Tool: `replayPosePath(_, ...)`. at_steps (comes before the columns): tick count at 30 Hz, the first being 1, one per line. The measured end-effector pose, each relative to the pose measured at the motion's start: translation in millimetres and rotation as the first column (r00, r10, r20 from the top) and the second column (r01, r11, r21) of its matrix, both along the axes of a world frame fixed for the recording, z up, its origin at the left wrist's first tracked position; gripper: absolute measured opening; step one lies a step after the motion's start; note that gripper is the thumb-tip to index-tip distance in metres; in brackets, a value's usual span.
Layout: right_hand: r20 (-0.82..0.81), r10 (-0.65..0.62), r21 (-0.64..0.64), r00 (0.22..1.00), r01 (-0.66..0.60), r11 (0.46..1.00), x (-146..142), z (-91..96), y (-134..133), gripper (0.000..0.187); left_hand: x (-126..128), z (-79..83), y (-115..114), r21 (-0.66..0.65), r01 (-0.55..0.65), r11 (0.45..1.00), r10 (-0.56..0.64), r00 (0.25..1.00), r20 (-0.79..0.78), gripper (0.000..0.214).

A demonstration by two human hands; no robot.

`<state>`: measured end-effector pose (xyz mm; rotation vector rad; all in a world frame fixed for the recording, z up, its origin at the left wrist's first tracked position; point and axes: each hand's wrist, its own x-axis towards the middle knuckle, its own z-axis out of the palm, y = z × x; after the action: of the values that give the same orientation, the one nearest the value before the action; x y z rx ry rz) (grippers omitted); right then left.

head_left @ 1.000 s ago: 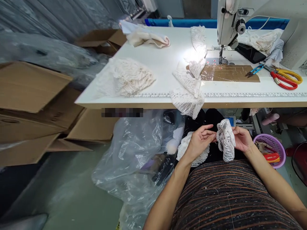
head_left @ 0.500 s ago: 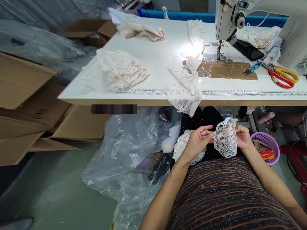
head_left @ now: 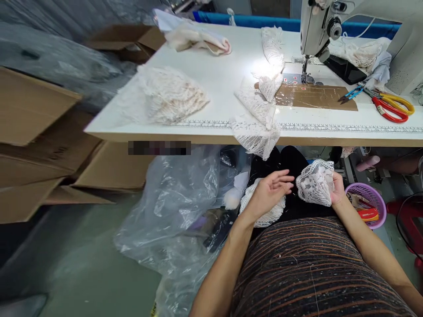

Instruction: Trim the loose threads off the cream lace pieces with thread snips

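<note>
The right hand [head_left: 337, 190] pinches a white lace piece [head_left: 315, 185]; left of this grip, the empty left hand [head_left: 272, 187] spreads loosely over another lace [head_left: 273, 215].

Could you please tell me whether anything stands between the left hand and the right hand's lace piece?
Nothing visible does: only a narrow gap, with black cloth behind it, separates the left hand from the lace piece in the right hand.

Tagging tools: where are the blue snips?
Head view, right side of the white tabletop: the blue snips lie with tips over the right end of the brown strip, just left of the red-and-yellow scissors.
</note>
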<state>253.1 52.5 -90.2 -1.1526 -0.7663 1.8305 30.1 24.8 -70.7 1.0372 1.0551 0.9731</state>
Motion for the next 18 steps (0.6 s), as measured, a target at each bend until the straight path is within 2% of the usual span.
replayPosePath(3, -0.049, 0.034, -0.04, 0.998, -0.036, 0.999, -0.5, -2.3, 5.3, 0.018, -28.8, 0.3, 11.9, 0.153, -0.133, 0.979, 0.166, 0.959, -0.231, 0.041)
replayPosePath(5, -0.074, 0.066, -0.09, 0.995, -0.073, 0.993, -4.8, -4.7, 9.3, 0.012, -46.0, -1.0, 18.5, 0.237, -0.162, 0.958, 0.257, 0.853, -0.455, 0.035)
replayPosePath(8, -0.093, 0.091, -0.124, 0.991, -0.102, 0.987, -14.7, -6.9, 11.9, 0.005, -57.6, -8.9, 22.6, 0.254, -0.073, 0.965, 0.237, 0.662, -0.711, 0.031)
replayPosePath(11, -0.101, 0.1, -0.126, 0.99, -0.112, 0.986, -21.5, -4.6, 9.6, 0.004, -55.3, -20.7, 21.4, 0.217, 0.022, 0.976, 0.168, 0.558, -0.813, 0.026)
replayPosePath(15, -0.099, 0.105, -0.125, 0.99, -0.117, 0.985, -20.6, 2.0, 5.3, 0.008, -50.2, -26.8, 18.7, 0.199, 0.049, 0.979, 0.145, 0.521, -0.841, 0.012)
replayPosePath(18, -0.09, 0.101, -0.12, 0.991, -0.111, 0.987, -16.9, 4.5, 4.3, 0.008, -50.2, -22.0, 17.4, 0.192, 0.044, 0.98, 0.136, 0.557, -0.82, 0.014)
